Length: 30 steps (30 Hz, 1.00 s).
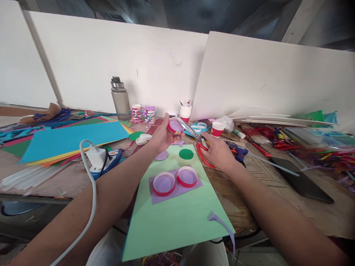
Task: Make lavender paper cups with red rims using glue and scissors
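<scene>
A person's left hand (pixel 162 136) grips a red ring (pixel 174 126) above a green sheet (pixel 172 218), while the right hand (pixel 219 152) grasps red-handled scissors (pixel 201 147), blades at the ring. No writing is legible.

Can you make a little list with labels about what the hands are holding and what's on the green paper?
left hand: holds a small red ring with a purple disc, lifted above the table
right hand: grips red-handled scissors, blades open at the ring's edge
light green sheet: lies under the hands
on the sheet: two more red rings on a purple paper piece, a dark green circle, a purple scrap
to the right: blue glue gun
at the back: grey water bottle
</scene>
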Motion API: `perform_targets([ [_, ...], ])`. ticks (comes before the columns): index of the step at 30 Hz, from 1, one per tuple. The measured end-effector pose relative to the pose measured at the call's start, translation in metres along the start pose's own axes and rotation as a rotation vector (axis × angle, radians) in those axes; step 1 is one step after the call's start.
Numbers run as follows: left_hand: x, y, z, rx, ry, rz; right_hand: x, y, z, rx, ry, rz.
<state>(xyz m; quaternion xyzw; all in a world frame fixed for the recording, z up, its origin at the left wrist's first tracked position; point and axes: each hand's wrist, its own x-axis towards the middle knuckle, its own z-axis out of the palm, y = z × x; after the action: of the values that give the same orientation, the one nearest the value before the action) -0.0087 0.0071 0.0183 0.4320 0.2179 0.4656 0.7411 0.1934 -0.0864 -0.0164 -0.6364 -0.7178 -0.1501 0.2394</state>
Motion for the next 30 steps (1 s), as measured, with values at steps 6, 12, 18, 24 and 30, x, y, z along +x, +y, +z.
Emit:
perform_targets([
  [6,0.000,0.004,0.001,-0.006,0.037,-0.006,0.000,-0.001,-0.001,-0.025,0.007,-0.005],
  [12,0.000,0.006,0.001,-0.038,0.065,0.029,0.000,-0.002,-0.002,0.016,0.005,-0.014],
  [18,0.000,0.003,0.001,-0.028,0.078,0.066,0.000,0.003,0.001,0.089,0.025,-0.043],
  [24,0.000,-0.004,0.000,0.034,0.019,0.023,0.000,0.003,0.004,0.077,0.014,-0.059],
  [30,0.000,-0.002,0.000,0.045,0.013,-0.014,0.000,-0.004,-0.004,0.000,-0.021,-0.002],
])
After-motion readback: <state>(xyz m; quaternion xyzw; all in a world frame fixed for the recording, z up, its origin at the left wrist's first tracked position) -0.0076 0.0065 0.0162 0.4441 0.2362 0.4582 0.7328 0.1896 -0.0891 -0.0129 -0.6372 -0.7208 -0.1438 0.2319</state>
